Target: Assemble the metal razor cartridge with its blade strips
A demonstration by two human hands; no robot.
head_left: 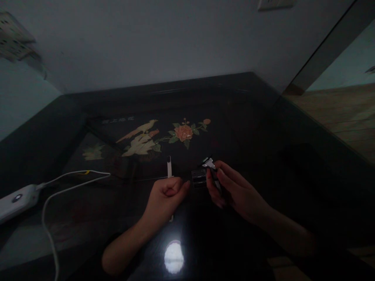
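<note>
The room was dim, and both of the person's hands hovered low over a glossy dark desk (293,128). The left hand (165,197) was curled into a loose fist around a thin white stick (169,166), whose upper end stood up out of the fist with a dark tip; a small pale bit showed below the hand as well. The right hand (234,191) gripped a small dark metal object (203,175) between thumb and fingers, a shiny silver part jutting up at its top. What exactly the object was could not be made out in that light. The two hands were near each other, the stick just beside the metal object but not touching it.

Beyond the hands, the desk top carried an inlaid picture: a pale bird (140,136) on a branch and an orange flower (184,132) with green leaves. A short line of pale characters (118,120) sat above the bird, too blurred to read.

At the left edge lay a white power bank (17,201) with a round button, and a white cable (58,191) looped from it across the desk. A bright round reflection of a lamp (174,256) shone on the surface between the forearms. A pale wall (161,39) rose behind the desk, and wooden floor (342,113) showed to the right.
</note>
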